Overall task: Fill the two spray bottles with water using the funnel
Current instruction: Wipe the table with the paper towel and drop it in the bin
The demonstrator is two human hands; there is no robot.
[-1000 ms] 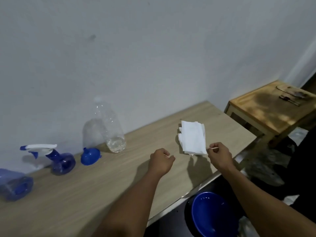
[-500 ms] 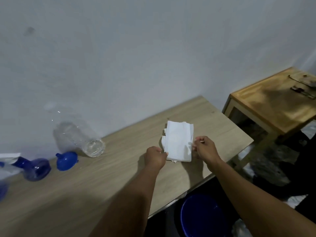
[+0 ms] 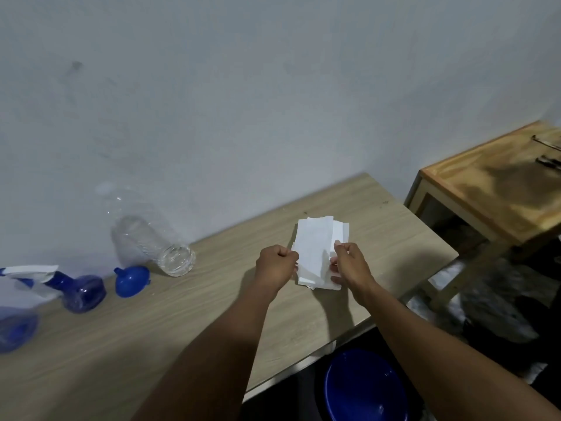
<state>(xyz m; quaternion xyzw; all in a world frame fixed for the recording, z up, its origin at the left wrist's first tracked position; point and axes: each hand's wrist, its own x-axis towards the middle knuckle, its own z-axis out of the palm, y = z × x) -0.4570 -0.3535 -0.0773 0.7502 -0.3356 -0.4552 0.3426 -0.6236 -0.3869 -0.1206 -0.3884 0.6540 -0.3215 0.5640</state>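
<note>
Two translucent blue spray bottles at the table's left end: one (image 3: 82,291) with its white-and-blue trigger head fitted, the other (image 3: 16,331) at the frame edge, blurred. Blue funnel (image 3: 131,281) resting mouth-down on the tabletop, beside a clear, nearly empty water bottle (image 3: 154,243).

We see a light wood-grain table (image 3: 127,344) against the wall. On its far left stand two blue spray bottles (image 3: 82,293) (image 3: 15,332); beside them a blue funnel (image 3: 132,281), then a clear plastic bottle (image 3: 154,241). Toward the right lies a stack of white tissues (image 3: 315,247).
</note>
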